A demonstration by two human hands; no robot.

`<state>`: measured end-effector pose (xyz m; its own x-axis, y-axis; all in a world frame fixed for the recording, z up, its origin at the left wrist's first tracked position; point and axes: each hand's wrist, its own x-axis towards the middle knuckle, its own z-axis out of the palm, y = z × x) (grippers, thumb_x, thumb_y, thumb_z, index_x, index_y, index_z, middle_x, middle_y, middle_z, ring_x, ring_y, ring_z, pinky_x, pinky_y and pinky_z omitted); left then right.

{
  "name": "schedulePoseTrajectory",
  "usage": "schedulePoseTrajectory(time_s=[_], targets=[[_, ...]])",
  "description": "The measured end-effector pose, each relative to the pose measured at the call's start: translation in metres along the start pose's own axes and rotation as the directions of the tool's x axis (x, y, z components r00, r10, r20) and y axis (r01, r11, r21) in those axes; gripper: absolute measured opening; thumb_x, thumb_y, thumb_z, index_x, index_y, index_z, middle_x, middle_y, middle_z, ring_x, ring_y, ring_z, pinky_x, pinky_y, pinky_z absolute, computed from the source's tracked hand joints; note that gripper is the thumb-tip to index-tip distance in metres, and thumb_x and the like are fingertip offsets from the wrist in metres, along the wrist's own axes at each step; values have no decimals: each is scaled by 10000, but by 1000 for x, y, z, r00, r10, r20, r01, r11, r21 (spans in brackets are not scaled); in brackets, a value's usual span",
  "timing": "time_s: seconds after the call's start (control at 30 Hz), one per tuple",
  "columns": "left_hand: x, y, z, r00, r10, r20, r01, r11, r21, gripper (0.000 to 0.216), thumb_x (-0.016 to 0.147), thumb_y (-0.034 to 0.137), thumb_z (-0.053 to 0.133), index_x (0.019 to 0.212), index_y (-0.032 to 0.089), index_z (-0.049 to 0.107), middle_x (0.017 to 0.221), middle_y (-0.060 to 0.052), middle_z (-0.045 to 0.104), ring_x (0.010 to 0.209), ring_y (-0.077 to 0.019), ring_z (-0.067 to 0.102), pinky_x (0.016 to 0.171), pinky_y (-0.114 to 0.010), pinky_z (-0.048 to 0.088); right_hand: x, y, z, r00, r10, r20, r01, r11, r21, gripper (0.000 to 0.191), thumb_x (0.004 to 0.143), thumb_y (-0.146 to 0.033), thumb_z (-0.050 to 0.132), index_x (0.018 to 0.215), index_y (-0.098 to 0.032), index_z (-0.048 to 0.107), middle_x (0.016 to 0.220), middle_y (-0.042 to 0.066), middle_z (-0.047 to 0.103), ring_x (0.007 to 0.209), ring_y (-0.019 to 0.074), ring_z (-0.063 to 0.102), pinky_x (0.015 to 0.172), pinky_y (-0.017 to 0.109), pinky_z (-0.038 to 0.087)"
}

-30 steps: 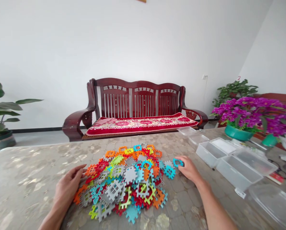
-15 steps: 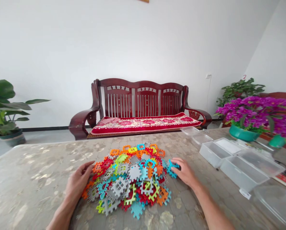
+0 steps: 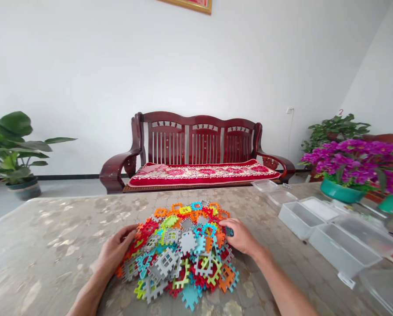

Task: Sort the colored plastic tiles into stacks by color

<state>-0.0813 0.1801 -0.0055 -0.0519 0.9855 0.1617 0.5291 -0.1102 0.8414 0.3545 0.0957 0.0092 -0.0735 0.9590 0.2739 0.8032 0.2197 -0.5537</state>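
in the head view, a multicoloured heap of flat, notched plastic pieces [image 3: 187,242] is spreading over the near middle of a glossy, flower-patterned grey-brown tabletop [image 3: 58,245], with orange, red, grey, turquoise and lime pieces overlapping at many angles. the bare left hand [image 3: 117,246] is resting along the heap's left flank, its fingers loosely bent and its fingertips meeting the orange and red pieces there; it is apparently not gripping any of them. the bare right hand [image 3: 240,237] is curving around the upper right edge, fingers and thumb partly bent about a dark blue-grey notched piece [image 3: 228,231]; whether it is pinching that piece or only pressing against it is not clear.

the step in hand is looking like gathering: the two hands are bracketing the heap from opposite sides, and the pieces are lying between them in one rough mound. as a judgement, any further gathering is calling for light, even pressure from both sides, with fingers staying low against the tabletop, since pieces near the top are leaning on one another and could be sliding off.

two clear, rectangular plastic boxes [image 3: 339,254] are standing well apart from the heap on the right, near a turquoise bowl-shaped pot [image 3: 341,190] that is holding bright purple flowers [image 3: 351,160].
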Motion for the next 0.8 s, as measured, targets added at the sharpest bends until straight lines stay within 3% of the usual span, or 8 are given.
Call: schedulePoseTrajectory(time_s=[0.27, 0.47, 0.6, 0.8], targets=[[3, -7, -1, 1000, -1, -13, 3, 994, 109, 502, 750, 592, 570, 1060, 242, 752, 976, -27, 792, 937, -259, 717, 818, -305, 546, -3, 7, -13, 994, 31, -107, -28, 999, 30, 413, 728, -195, 665, 1132, -238, 736, 1161, 68, 731, 1119, 251, 632, 1029, 415, 456], [3, -8, 0, 1000, -3, -14, 5, 996, 91, 496, 738, 583, 575, 1049, 238, 751, 1000, -29, 792, 947, -263, 719, 792, -297, 553, -13, 62, -39, 948, 190, -256, -166, 979, 116, 431, 772, -303, 630, 1187, -212, 700, 1223, 82, 711, 1166, 255, 631, 1067, 436, 440], [3, -6, 0, 1000, -8, -23, 10, 995, 97, 506, 719, 603, 576, 1029, 245, 755, 976, -24, 795, 942, -269, 721, 781, -299, 556, -19, 98, -40, 917, 265, -297, -228, 961, 155, 469, 768, -282, 604, 1226, -208, 671, 1274, 91, 686, 1221, 251, 605, 1105, 454, 406], [3, -4, -2, 999, -23, -41, 28, 990, 136, 514, 705, 621, 567, 1012, 259, 764, 958, -14, 797, 947, -275, 721, 787, -304, 553, -21, 109, -32, 898, 231, -374, -232, 972, 43, 466, 723, -187, 597, 1179, -196, 695, 1325, 107, 642, 1269, 242, 563, 1135, 447, 370]])
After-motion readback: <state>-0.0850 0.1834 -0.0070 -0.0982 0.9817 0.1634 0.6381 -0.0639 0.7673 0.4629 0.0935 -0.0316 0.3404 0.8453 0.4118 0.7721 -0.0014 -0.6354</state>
